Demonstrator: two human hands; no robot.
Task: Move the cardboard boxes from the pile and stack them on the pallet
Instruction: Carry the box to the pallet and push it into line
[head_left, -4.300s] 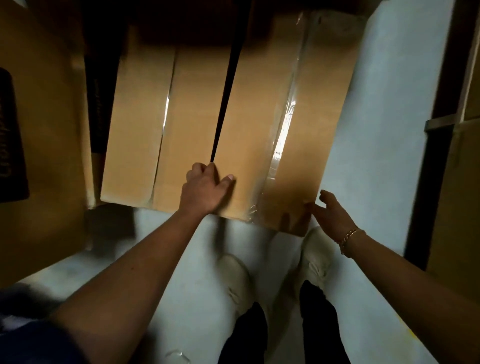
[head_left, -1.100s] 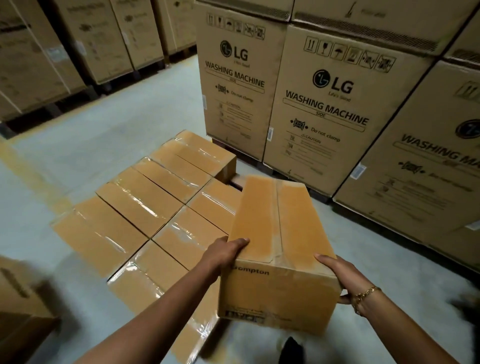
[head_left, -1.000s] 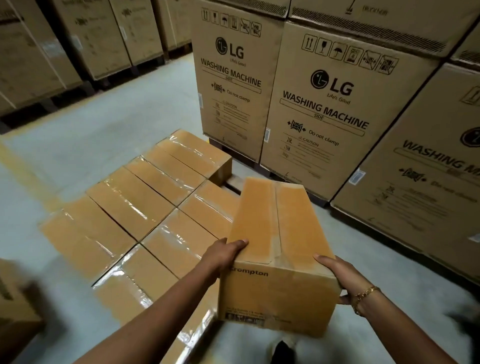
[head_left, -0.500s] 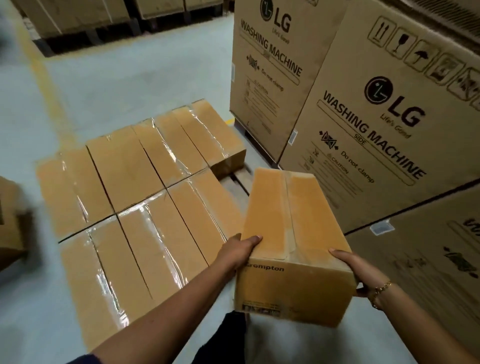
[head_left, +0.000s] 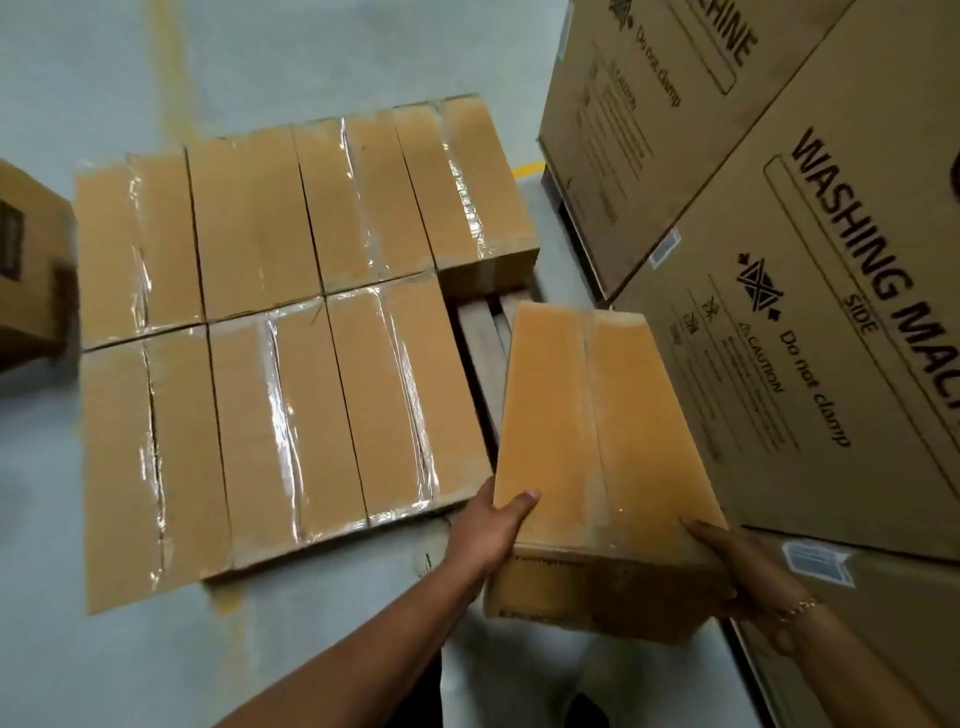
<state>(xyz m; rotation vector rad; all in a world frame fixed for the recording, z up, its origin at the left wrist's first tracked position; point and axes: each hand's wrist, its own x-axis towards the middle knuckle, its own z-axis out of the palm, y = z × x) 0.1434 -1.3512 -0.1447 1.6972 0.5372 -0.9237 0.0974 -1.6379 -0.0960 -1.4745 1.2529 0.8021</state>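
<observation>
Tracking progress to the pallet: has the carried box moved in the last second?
Yes. The carried box has moved forward and right, now over the bare pallet slats beside the stacked boxes.

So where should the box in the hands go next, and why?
Probably lower the brown cardboard box, held by the left hand and right hand, onto the bare wooden pallet slats beside the taped cardboard boxes. That gap looks like the only uncovered spot in the near row.

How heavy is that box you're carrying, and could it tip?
Probably fairly light: the left hand and right hand hold the carried box in the air. Likely stiff, its edges look straight. Gripped only at the near end, it might dip forward.
</observation>
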